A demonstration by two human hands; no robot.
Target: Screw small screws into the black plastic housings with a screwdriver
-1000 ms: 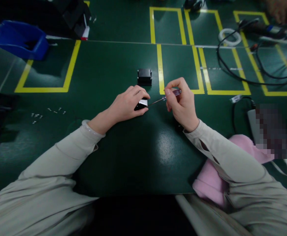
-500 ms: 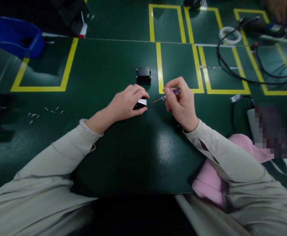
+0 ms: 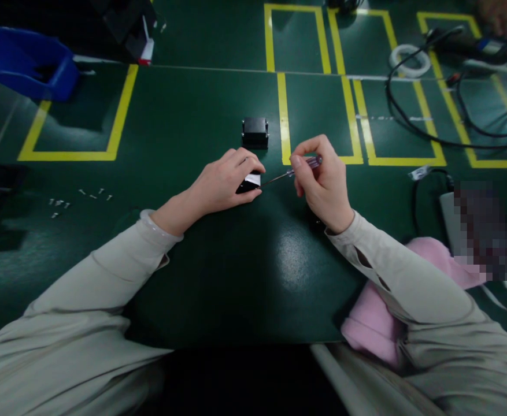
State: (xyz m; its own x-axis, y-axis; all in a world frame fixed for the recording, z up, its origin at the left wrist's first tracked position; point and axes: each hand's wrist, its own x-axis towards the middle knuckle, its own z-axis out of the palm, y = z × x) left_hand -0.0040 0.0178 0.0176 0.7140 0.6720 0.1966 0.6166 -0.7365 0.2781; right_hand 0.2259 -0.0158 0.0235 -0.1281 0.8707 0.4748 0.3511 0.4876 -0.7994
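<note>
Holding a small black block (image 3: 250,184) near the centre of the frame, with the left hand (image 3: 218,182) bent narrowly around it, thumb and fingers on opposite sides. Cannot tell if resting fully on the counter (image 3: 218,277). Pinching the screwdriver (image 3: 288,173) by its handle in the right hand (image 3: 325,185), aiming the tip at the block's right end, seemingly touching. Can see also a second black block (image 3: 255,133) just above, and small screws (image 3: 58,203) at the left of the frame. Judging by look, probably light and stiff, smooth, perhaps slippery under sideways push. Better to grip by opposite sides, leaving the right end free.
</note>
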